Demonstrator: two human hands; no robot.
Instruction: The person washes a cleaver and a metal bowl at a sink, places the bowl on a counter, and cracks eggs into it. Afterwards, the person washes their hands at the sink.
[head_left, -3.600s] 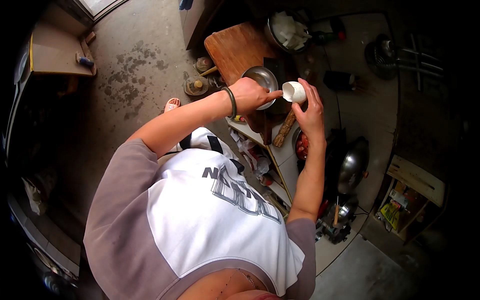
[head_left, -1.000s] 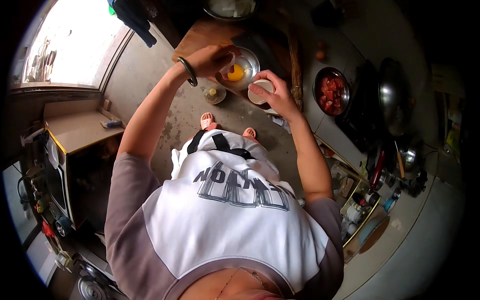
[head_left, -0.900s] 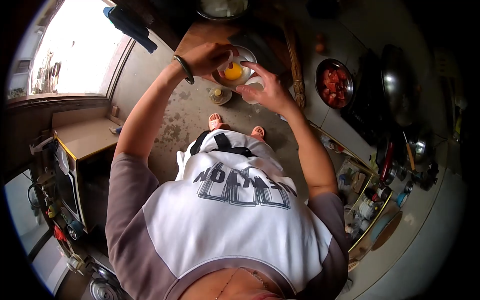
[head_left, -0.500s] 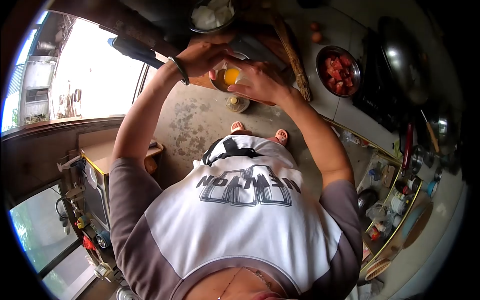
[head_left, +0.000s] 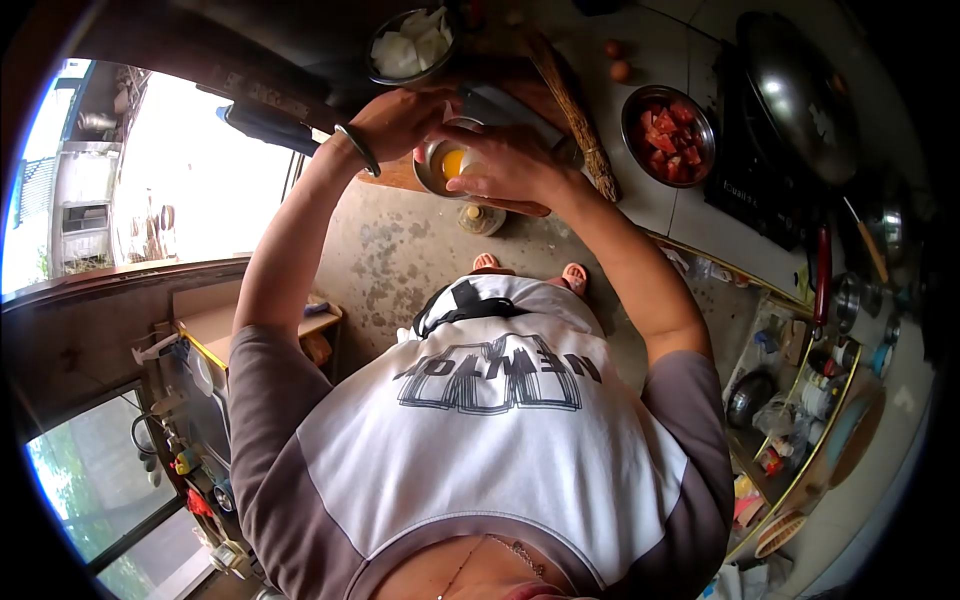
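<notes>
A metal bowl [head_left: 428, 180] with a yellow egg yolk [head_left: 453, 163] in it stands at the edge of a wooden cutting board [head_left: 385, 178]. Over the bowl's far left rim, my left hand [head_left: 398, 122], with a dark bangle at the wrist, has its fingers closed on a piece of eggshell, mostly hidden by the fingers. My right hand [head_left: 508, 165] reaches across the bowl's right side, its fingers curved round a pale eggshell half that shows only in part. The two hands' fingertips are close together. A dark flat blade [head_left: 515, 112] lies on the board behind them.
Right of the board lies a bundled straw brush [head_left: 582, 125]. Beyond are a bowl of cut tomatoes [head_left: 668, 138], two eggs [head_left: 620, 71], a black stove [head_left: 745, 185] and a wok [head_left: 800, 95]. A bowl of white pieces [head_left: 410, 48] stands at the back; a bottle [head_left: 481, 219] is below.
The eggshell, earlier whole-looking in my right hand, is now apart in both hands, and a yolk lies in the bowl. My right hand has moved left over the bowl. The view has shifted.
</notes>
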